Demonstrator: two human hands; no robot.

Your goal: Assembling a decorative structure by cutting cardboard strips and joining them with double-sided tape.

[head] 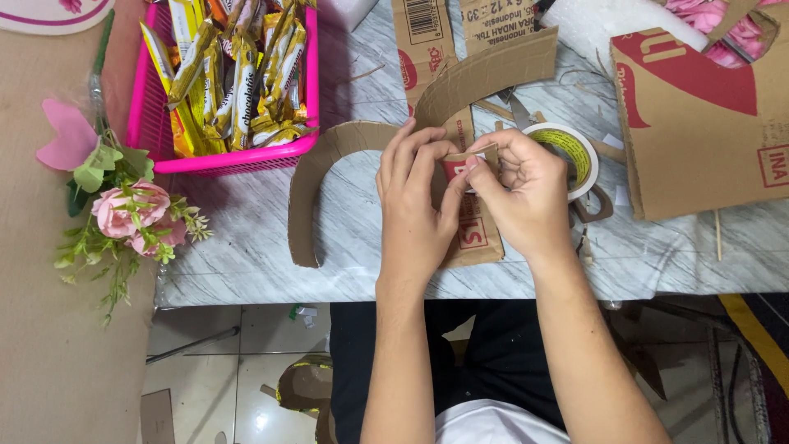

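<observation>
A small cardboard strip [470,164], brown with a red-printed face, sits at the middle of the bench [246,247], pinched between both hands just above a flat printed cardboard piece [477,234]. The left hand [415,201] is closed on its left end, thumb and fingers curled over it; the right hand [526,189] is closed on its right end, fingertips pressing the top edge. The strip looks light and fairly stiff, yet likely to crease if bent sharply, so the ends seem the safest places to grip. Two curved cardboard arcs lie close by: one [316,177] to the left of the hands, one [485,74] farther off. One roll of tape [575,156] rests just right of the right hand. One pink basket [222,160] of yellow snack packets stands far left, one bunch of pink artificial flowers [123,210] beside it on brown cloth, and one large cardboard box [699,123] at far right.
</observation>
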